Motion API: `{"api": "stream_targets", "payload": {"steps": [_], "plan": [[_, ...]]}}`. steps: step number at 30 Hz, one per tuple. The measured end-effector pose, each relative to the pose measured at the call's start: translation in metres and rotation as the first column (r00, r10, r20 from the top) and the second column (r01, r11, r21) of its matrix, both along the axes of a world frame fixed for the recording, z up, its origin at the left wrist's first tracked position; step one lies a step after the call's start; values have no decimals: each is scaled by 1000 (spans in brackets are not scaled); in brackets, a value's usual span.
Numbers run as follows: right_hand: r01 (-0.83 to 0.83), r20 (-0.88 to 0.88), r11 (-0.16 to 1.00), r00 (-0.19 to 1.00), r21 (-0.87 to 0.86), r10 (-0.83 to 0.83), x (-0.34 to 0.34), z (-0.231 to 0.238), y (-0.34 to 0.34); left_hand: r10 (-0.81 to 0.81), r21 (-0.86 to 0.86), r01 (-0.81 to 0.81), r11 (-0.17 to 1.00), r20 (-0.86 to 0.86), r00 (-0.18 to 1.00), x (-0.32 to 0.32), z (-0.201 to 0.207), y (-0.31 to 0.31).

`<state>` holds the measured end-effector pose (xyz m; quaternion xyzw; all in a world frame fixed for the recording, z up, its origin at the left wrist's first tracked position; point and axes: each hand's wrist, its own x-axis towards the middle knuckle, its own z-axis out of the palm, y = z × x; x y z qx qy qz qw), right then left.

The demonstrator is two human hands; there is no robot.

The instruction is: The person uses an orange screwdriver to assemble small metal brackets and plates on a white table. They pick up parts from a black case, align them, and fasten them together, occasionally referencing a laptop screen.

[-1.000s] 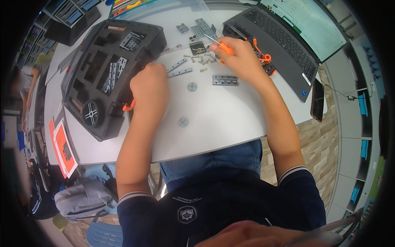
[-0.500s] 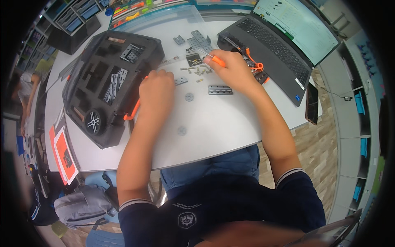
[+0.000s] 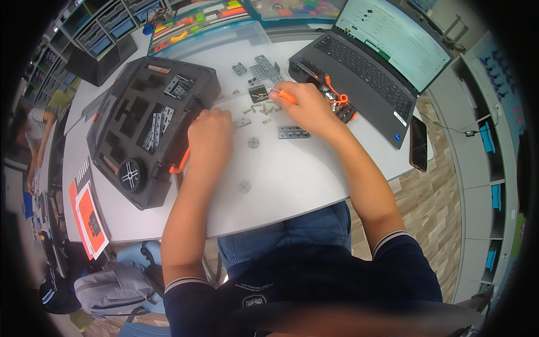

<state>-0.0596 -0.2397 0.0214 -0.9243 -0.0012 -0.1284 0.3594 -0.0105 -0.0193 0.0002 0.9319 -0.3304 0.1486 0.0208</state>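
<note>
My right hand (image 3: 310,112) is closed around a screwdriver with an orange handle (image 3: 287,96). Its thin metal shaft points up and left, near a small black square (image 3: 258,94) with brass-coloured bits on it. Loose screws (image 3: 264,109) lie just below the square. My left hand (image 3: 210,136) is curled shut beside the dark case; its fingertips are hidden, so what it holds cannot be made out. A small grey perforated piece (image 3: 242,122) shows just right of that hand. Below my right hand lies a grey slotted bar (image 3: 293,132).
The open dark case (image 3: 119,144) holds metal plates and a black wheel (image 3: 130,174). Grey plates (image 3: 266,68) lie farther back. At right are a laptop (image 3: 359,78), an orange-and-black assembly (image 3: 340,103) and a phone (image 3: 418,144). Two discs (image 3: 254,143) lie mid-table; booklets (image 3: 91,219) sit left.
The view has shifted slightly, so the table's things appear lower. My right hand and the screwdriver have moved a little left, closer to the black square. My left hand keeps its curled pose.
</note>
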Motion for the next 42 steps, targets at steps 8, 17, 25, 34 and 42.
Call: {"api": "stream_targets", "payload": {"steps": [8,17,25,34,42], "plan": [[-27,10,999,1000,30,27,1,0,-1,6,-21,-7,1000,-36,999,0,6,0],[-40,83,998,996,-58,45,0,-6,2,4,-31,-6,1000,-65,998,-3,10,1],[-41,187,990,980,-133,66,1,-5,3,-9,-14,8,1000,-36,999,-2,8,1],[-9,501,995,864,-102,59,5,0,-4,-3,-35,1,999,-53,999,-2,8,1],[326,616,924,775,-200,-140,-1,18,-55,7,1,-7,1000,-64,998,-3,7,2]]}}
